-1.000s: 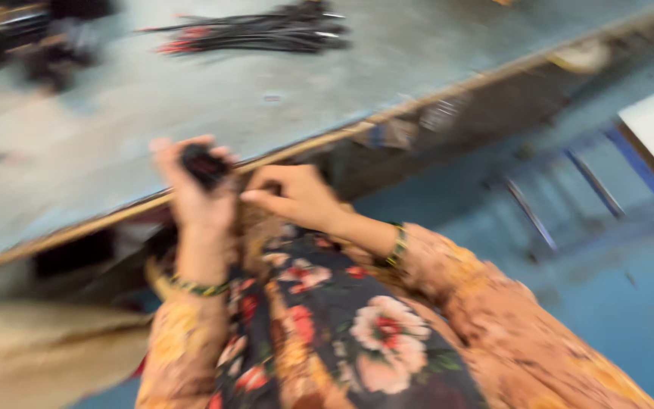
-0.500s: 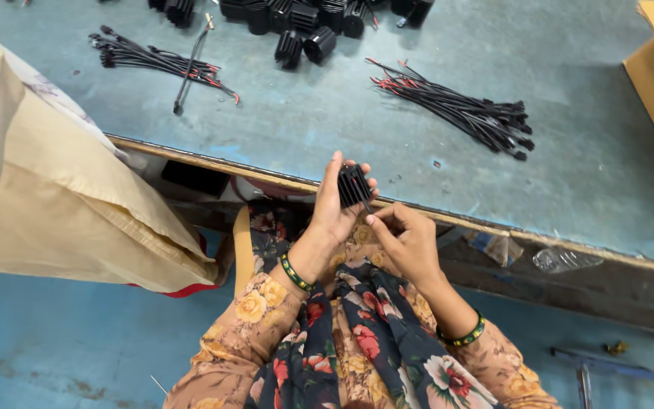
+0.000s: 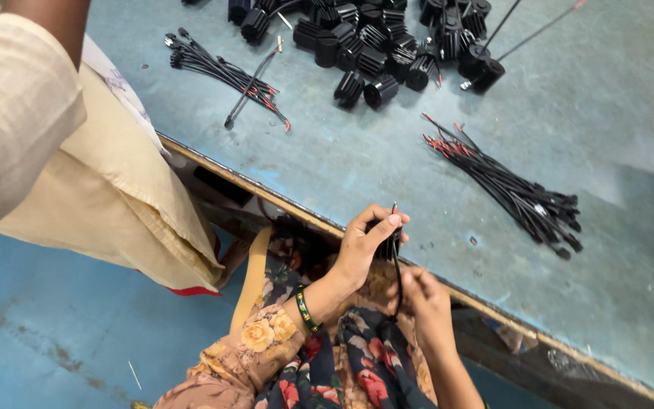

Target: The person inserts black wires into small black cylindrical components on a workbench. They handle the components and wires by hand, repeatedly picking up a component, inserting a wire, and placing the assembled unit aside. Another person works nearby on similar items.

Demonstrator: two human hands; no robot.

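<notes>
Black finned part (image 3: 384, 241): gripped in left hand (image 3: 363, 246), just off the near edge of the worktop (image 3: 387, 163), above the lap.
Thin wire (image 3: 396, 261): runs down from the part to right hand.
Left hand: fingers wrapped round the part, wrist with green bangle (image 3: 305, 309).
Right hand (image 3: 422, 297): pinching the wire's lower end, just beside the left hand.
Wire bundle, right (image 3: 512, 189): black leads with red tips, lying flat on the worktop, apart from both hands.
Wire bundle, left (image 3: 221, 72): same kind, far side.
Pile of finned parts (image 3: 376, 38): black, heaped at the far edge.
Other person (image 3: 54, 144): cream garment, standing at the left.
Floor (image 3: 62, 326): blue, scuffed.
</notes>
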